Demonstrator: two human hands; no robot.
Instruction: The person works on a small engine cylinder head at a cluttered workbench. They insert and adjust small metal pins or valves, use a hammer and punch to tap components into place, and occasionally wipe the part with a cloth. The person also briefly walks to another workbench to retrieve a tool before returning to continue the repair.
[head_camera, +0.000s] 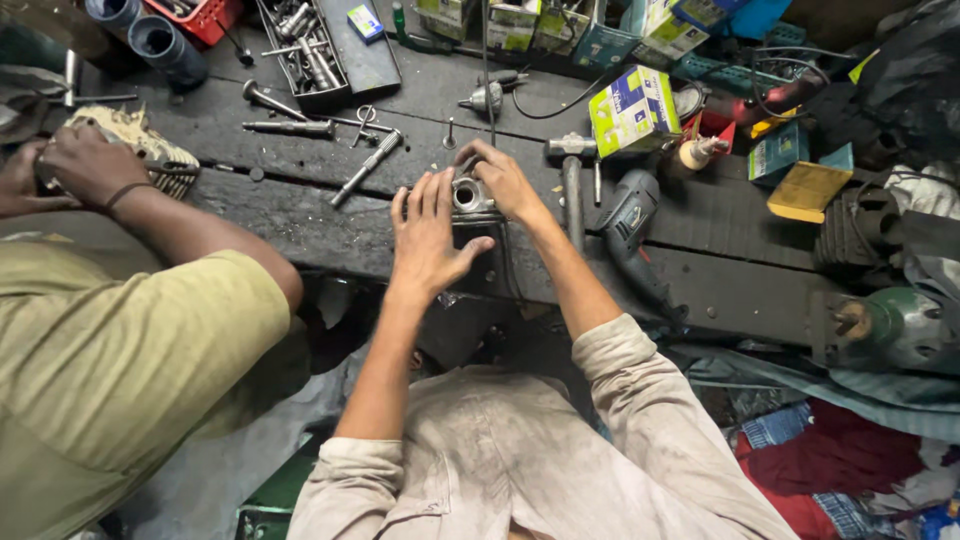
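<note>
At the centre of the frame, the small grey round metal engine part (468, 196) sat at the near edge of the dark, grimy wooden tabletop (300, 215). The left hand (428, 238) pressed against its left side, fingers spread wide and flat. The right hand (505, 180) curled over its top right, fingers wrapped on it. Its open round bore faced up, shiny inside.

Room was tight: a steel hammer (571, 180) and a dark grey power drill (628, 225) lay just to the right, loose bolts above left. In the left of the frame, a co-worker's hands (75, 165) held a ribbed, dirt-caked casting (150, 148), well apart.
</note>
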